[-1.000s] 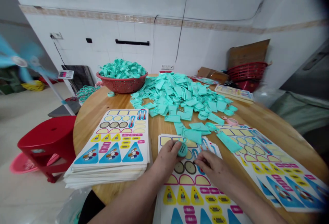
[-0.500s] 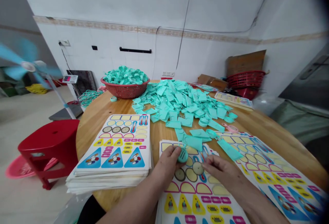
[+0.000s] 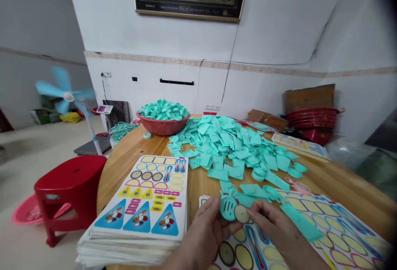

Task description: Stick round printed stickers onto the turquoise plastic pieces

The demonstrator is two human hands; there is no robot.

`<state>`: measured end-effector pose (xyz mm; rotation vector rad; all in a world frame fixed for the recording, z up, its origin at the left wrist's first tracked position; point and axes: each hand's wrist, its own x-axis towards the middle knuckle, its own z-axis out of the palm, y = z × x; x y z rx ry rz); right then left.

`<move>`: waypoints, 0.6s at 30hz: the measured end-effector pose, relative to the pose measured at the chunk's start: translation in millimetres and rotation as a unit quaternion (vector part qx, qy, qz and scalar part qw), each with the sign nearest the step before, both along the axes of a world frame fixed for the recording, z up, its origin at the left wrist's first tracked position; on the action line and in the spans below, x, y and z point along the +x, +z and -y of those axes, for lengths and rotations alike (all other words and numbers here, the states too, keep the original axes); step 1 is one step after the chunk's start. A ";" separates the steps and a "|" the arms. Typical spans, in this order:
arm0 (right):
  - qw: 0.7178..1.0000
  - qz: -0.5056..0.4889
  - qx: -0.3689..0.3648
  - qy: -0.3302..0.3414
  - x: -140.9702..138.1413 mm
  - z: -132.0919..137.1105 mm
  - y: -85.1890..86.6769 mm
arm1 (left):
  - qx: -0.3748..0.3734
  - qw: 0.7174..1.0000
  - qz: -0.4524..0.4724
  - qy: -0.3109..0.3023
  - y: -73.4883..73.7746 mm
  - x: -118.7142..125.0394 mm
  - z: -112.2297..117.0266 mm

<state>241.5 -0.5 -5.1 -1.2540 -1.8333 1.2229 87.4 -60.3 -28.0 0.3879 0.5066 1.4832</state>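
Note:
My left hand (image 3: 203, 228) is closed around a turquoise round plastic piece (image 3: 228, 207) with slots in its face. A pale round sticker (image 3: 242, 214) with a dark rim is pinched in my right hand (image 3: 269, 218), close against the right side of that piece. Below both hands lies a sticker sheet (image 3: 256, 247), partly covered by them. Just beyond my fingers, loose turquoise pieces (image 3: 251, 190) trail out from a large heap of turquoise plastic parts (image 3: 223, 137).
A thick stack of sticker sheets (image 3: 161, 197) stands at left, with more sheets (image 3: 336, 220) at right. A red basket (image 3: 163, 126) full of turquoise parts sits at the back. A pink plastic piece (image 3: 299, 187) lies at right. Beside the table are a red stool (image 3: 71, 177) and a fan (image 3: 68, 96).
The sticker has come up off the sheet in my right hand and is now beside the round piece. My left hand has turned the piece face up. The view has tilted upward.

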 end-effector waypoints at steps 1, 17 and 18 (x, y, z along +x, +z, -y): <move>1.000 0.003 -0.001 -0.002 -1.6 1.3 1.3 | -0.001 1.000 0.002 0.000 -0.9 0.1 -0.4; 1.000 0.000 -0.021 0.015 16.8 -6.3 -25.1 | -0.028 0.998 0.007 -0.064 8.3 7.7 4.6; 0.999 0.007 -0.024 0.020 18.0 -5.0 -22.7 | -0.028 0.997 0.008 -0.065 8.1 8.2 4.6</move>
